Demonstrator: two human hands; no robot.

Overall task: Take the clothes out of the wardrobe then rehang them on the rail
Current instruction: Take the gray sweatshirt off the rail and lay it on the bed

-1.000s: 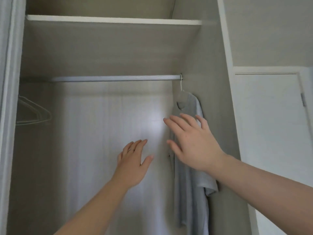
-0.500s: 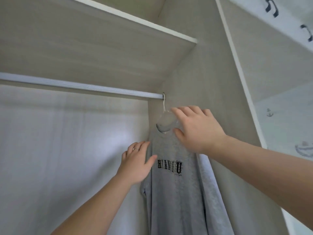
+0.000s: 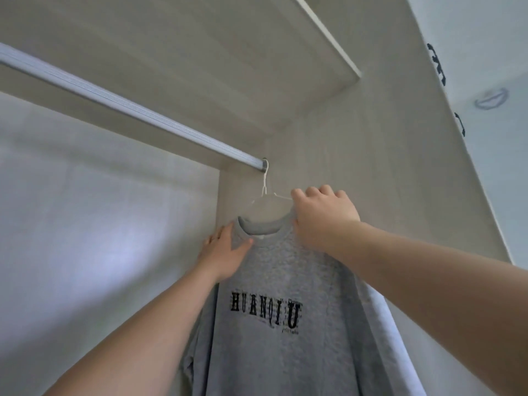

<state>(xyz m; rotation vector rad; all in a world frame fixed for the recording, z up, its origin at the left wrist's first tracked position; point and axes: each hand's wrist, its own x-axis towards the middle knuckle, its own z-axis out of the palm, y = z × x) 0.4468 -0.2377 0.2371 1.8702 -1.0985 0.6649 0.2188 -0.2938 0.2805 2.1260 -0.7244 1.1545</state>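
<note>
Fingers (image 3: 313,193) of the right hand (image 3: 324,217) clench the hanger (image 3: 265,184) carrying the grey sweatshirt (image 3: 280,281), centre frame, hooked at the end of the rail (image 3: 128,106); left hand (image 3: 225,254) rests flat, released, on its shoulder.

- Rail (image 3: 128,107): the left end was cut off by the frame's edge.
- Grey T-shirt (image 3: 285,270): the hem was cut off at the bottom edge.
- Small print (image 3: 290,332) under the chest lettering: it was blurred past reading.
- Hanger (image 3: 264,192): its right arm was covered by the right hand (image 3: 323,215), and its left arm was hidden inside the shirt.
- White garment (image 3: 383,315): it was largely concealed behind the T-shirt, and its kind could not be determined.
- Left hand (image 3: 225,252): the fingertips were blurred.
</note>
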